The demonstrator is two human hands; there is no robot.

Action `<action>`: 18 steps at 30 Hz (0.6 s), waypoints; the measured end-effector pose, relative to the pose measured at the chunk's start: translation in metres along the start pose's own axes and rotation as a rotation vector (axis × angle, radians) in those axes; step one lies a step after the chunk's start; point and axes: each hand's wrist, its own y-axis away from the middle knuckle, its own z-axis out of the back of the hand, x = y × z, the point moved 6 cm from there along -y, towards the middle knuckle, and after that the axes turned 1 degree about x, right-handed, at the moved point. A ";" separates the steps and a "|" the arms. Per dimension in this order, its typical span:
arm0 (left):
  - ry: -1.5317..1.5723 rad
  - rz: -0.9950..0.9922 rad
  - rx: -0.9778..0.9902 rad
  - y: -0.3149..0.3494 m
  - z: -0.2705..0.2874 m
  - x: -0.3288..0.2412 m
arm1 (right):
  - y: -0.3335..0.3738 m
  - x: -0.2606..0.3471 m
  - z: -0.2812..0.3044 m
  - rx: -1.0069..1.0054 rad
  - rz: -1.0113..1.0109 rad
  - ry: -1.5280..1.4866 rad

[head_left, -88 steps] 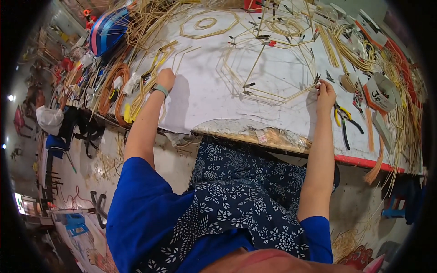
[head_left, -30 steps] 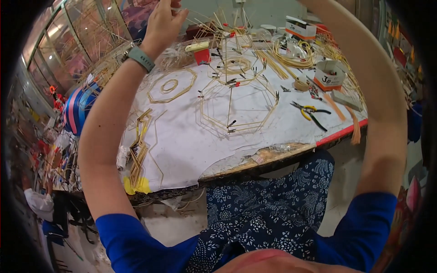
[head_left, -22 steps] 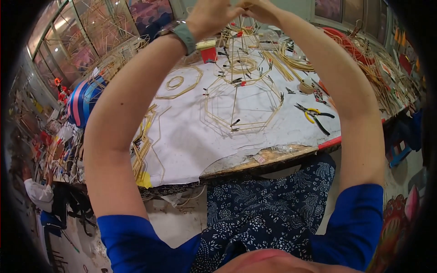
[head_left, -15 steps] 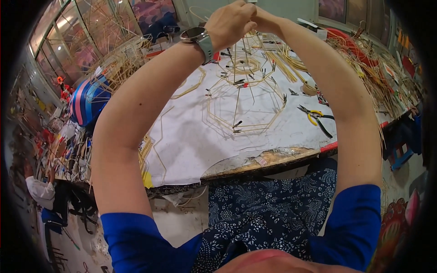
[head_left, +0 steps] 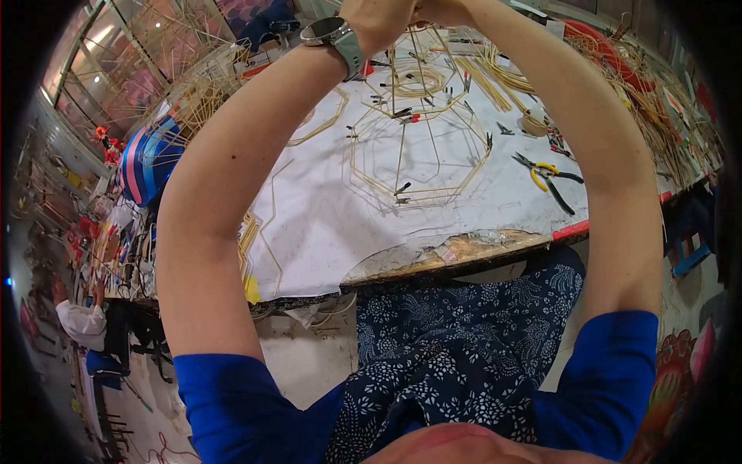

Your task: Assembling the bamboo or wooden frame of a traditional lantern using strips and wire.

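Both my hands are together at the top edge of the view, partly cut off, above the tip of a bamboo-strip frame [head_left: 403, 155]. My left hand [head_left: 380, 22], below a wristwatch [head_left: 326, 32], is closed with curled fingers. Close against it, my right hand [head_left: 447, 12] also looks closed; what the fingers pinch is hidden. The frame stands on the white-covered table [head_left: 309, 255], with a wide octagonal ring at its base and upright strips rising toward my hands. Small black and red clips [head_left: 403, 188] grip its joints.
Yellow-and-black pliers [head_left: 546, 176] lie right of the frame, near a roll of tape [head_left: 533, 122]. Coiled bamboo strips [head_left: 495, 73] lie behind. Piles of strips [head_left: 649, 116] crowd the right side. A blue-and-pink striped round object [head_left: 145, 166] stands left. Another person [head_left: 81, 321] sits far left.
My hands have risen in the picture and are now partly cut off by its top edge. The table and frame also appear slightly higher. My forearms have spread a little.
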 end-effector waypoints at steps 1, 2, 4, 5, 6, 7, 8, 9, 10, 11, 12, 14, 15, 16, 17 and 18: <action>0.022 0.011 0.024 -0.001 -0.003 -0.001 | 0.007 -0.006 0.004 0.033 -0.068 0.053; 0.035 0.030 0.053 0.001 -0.003 0.000 | 0.009 -0.003 0.005 0.069 -0.126 0.098; 0.047 0.053 0.086 0.005 0.001 0.000 | 0.016 0.010 0.010 0.107 -0.182 0.137; 0.065 0.058 0.053 0.006 0.004 0.000 | 0.025 0.020 0.023 -0.052 -0.208 0.178; 0.083 0.064 0.020 0.008 0.007 0.001 | 0.037 0.032 0.034 -0.210 -0.233 0.219; 0.097 0.069 -0.012 0.009 0.010 0.000 | 0.054 0.046 0.042 -0.371 -0.257 0.259; 0.104 0.073 -0.009 0.009 0.010 0.000 | 0.073 0.062 0.036 -0.365 -0.262 0.257; 0.106 0.084 -0.011 0.009 0.011 0.003 | 0.096 0.082 0.031 -0.464 -0.240 0.247; 0.106 0.095 -0.012 0.010 0.012 0.006 | 0.117 0.097 0.025 -0.564 -0.217 0.234; 0.118 0.089 -0.020 0.006 0.011 0.003 | 0.142 0.096 0.014 -0.618 -0.254 0.194; 0.122 0.087 -0.017 0.006 0.008 0.003 | 0.165 0.089 -0.008 -0.668 -0.289 0.143; 0.177 0.158 -0.006 0.007 0.005 0.006 | 0.196 0.077 -0.056 -0.580 -0.488 -0.067; 0.205 0.190 0.000 0.007 0.003 0.006 | 0.209 0.066 -0.084 -0.547 -0.596 -0.140; 0.198 0.186 0.006 0.010 0.004 0.008 | 0.217 0.053 -0.112 -0.513 -0.697 -0.220; 0.174 0.168 0.005 0.009 0.005 0.005 | 0.222 0.045 -0.128 -0.526 -0.700 -0.220; 0.149 0.150 0.004 0.008 0.005 0.003 | 0.225 0.036 -0.142 -0.533 -0.720 -0.178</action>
